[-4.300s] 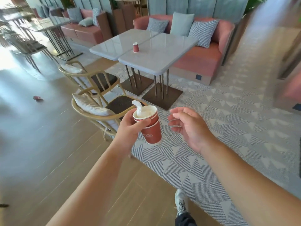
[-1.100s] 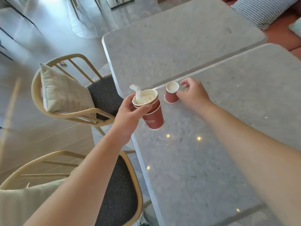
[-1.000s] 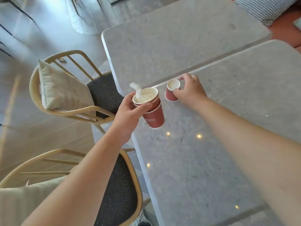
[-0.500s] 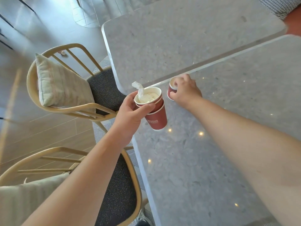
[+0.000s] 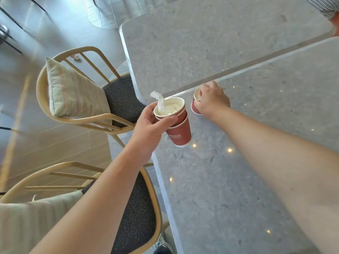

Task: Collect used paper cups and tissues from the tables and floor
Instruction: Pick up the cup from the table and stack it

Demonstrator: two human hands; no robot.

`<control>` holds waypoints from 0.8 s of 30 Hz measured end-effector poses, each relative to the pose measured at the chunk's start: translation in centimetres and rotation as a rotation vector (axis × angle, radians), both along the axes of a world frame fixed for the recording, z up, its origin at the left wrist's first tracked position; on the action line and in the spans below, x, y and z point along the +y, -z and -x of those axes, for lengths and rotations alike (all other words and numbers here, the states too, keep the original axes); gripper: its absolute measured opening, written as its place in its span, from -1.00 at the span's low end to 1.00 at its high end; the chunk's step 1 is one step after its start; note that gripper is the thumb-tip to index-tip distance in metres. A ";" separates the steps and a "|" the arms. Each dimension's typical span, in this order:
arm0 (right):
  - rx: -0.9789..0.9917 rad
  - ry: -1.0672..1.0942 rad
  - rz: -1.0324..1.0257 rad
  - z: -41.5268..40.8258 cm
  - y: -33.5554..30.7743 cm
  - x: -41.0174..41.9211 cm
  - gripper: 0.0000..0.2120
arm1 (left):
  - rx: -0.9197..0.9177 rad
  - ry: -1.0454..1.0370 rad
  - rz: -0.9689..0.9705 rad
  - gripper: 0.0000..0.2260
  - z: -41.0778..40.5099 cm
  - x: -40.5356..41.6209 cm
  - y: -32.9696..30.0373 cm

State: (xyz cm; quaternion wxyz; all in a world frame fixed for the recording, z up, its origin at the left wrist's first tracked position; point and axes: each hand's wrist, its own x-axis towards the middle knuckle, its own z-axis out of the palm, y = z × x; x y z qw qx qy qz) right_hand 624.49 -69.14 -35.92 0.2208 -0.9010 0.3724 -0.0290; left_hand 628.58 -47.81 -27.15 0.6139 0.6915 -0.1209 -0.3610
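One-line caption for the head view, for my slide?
Left hand holds stacked cups stuffed with tissue; right hand grips a cup on the table.

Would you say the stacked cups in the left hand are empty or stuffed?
Stuffed: white crumpled tissue fills the top of the stacked cups gripped by the left hand, one twisted end poking above the rim.

The left hand (image 5: 148, 129) grips a stack of red paper cups (image 5: 177, 127), thumb across the near rim, fingers curled round the far side. Crumpled white tissue (image 5: 166, 106) fills the top cup, one end sticking up just beyond the fingertips. The right hand (image 5: 211, 101) curls over a single red cup (image 5: 196, 102) on the grey table (image 5: 238, 180), fingers round its rim. Two wooden chairs (image 5: 113, 120) with cushions (image 5: 73, 92) stand left of the left hand.
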 end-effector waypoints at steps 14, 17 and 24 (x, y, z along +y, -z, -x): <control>-0.604 0.608 -1.043 6.2 -3.3 5.1 -0.69 | -0.080 -0.059 0.160 -0.49 -1.1 1.8 -4.5; -0.700 0.674 -1.313 7.3 -4.2 6.1 -0.72 | -0.132 -0.057 0.212 -0.55 -0.9 1.7 -6.3; -0.923 0.763 -1.746 9.4 -6.4 8.5 -0.82 | -0.187 -0.131 0.325 -0.54 0.4 1.6 -9.6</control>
